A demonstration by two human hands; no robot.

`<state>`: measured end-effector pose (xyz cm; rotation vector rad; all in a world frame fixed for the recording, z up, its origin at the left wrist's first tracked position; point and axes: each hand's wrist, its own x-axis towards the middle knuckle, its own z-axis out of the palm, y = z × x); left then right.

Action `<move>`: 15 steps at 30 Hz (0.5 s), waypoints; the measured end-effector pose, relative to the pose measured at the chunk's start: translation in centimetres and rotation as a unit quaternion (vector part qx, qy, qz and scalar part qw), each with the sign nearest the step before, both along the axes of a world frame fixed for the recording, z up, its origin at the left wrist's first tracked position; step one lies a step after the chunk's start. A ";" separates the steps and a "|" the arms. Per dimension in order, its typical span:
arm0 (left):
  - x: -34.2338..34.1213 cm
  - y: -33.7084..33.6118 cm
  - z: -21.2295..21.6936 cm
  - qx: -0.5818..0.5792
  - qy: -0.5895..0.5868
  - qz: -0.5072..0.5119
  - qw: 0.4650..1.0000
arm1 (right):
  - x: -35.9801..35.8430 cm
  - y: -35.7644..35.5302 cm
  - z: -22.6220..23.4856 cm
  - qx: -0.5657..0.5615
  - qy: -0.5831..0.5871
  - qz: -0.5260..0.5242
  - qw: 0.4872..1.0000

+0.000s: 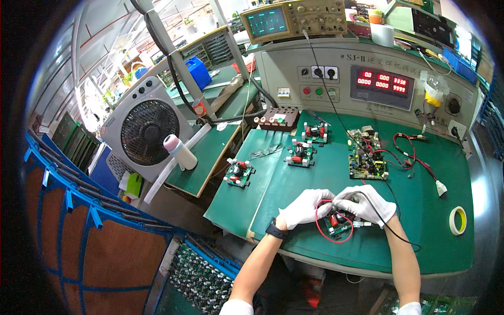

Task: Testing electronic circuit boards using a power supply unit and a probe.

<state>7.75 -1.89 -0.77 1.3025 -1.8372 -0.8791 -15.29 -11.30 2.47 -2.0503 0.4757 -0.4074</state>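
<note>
Gloved in white, my left hand and my right hand meet fingertip to fingertip over a small circuit board with red components, near the front of the green bench. A red wire loops around the board and runs up to the fingers of my left hand, which are pinched on it. My right hand is closed too, with a black cable leading from its fingertips across the back of the glove. The exact point where the fingertips touch the board is hidden by the gloves.
Similar small boards sit farther back, and a larger populated board lies behind my right hand. Red and black leads, a tape roll, a test console, an oscilloscope and a fan surround the bench.
</note>
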 end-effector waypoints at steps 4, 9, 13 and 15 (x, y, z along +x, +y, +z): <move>-0.4 0.8 0.1 -0.019 -0.016 0.006 1.000 | -0.2 0.6 -0.3 -0.005 -0.007 0.000 1.000; -1.2 1.6 -0.4 -0.015 0.014 0.032 0.999 | -1.3 0.7 -0.5 0.007 -0.007 -0.020 1.000; -2.1 0.4 0.3 -0.073 0.010 0.090 0.993 | -3.4 -0.9 -1.0 0.020 -0.163 -0.098 0.982; -3.8 -0.2 2.6 -0.286 -0.065 0.121 0.948 | -4.8 -0.7 0.6 0.079 -0.255 -0.163 0.950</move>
